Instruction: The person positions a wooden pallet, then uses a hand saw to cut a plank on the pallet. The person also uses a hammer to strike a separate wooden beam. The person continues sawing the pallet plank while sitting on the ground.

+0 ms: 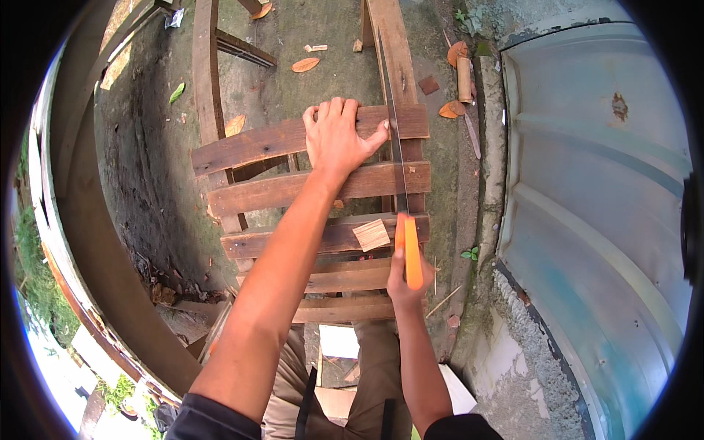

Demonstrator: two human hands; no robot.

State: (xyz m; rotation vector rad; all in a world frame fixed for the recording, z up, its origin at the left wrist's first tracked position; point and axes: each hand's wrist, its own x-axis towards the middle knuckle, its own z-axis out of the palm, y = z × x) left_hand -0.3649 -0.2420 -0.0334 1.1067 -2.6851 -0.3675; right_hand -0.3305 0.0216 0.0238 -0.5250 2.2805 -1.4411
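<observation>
My right hand [405, 282] is closed round the orange handle [413, 253] of a handsaw. The saw's long, thin blade [397, 147] points away from me and crosses the right part of the farthest dark wooden slat [257, 147]. My left hand [335, 136] grips that slat, its fingers bent over the far edge and its thumb out beside the blade. Nearer to me, more slats [315, 187] lie in a row across the two long rails of a wooden frame. A small square wood piece [371, 235] rests on the third slat, left of the saw handle.
A pale corrugated metal sheet [601, 147] stands along the right, beside a rough concrete edge [490, 147]. Dry leaves [305, 64] and wood scraps lie on the mossy ground. One frame rail [396, 51] runs on beyond the slats. A curved-looking wooden barrier [95, 242] borders the left.
</observation>
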